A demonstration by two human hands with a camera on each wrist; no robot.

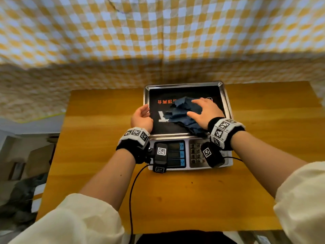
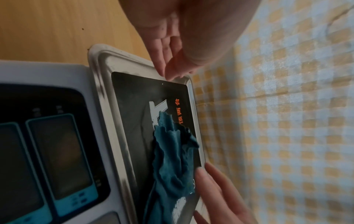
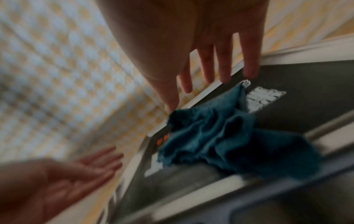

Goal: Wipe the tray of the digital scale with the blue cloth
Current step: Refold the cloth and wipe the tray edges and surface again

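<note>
Two hands at the digital scale (image 1: 190, 152) on the bench (image 1: 98, 124).

Crumpled blue cloth (image 1: 184, 113) lies on the tray (image 1: 226, 101); right hand (image 1: 204, 111) sits over it, fingers (image 3: 249, 60) spread and straight, while left hand (image 1: 141, 117) rests loosely at the tray's left rim, holding nothing.

Crumpled blue cloth (image 1: 182, 113) lies on the digital scale's (image 1: 190, 155) steel tray (image 1: 184, 84).

The digital scale (image 1: 189, 127) is viewed from above and in front by the head camera, while its tray (image 2: 99, 60) is seen closely from the left and right sides by the wrist cameras, and is shared by all three views.
</note>
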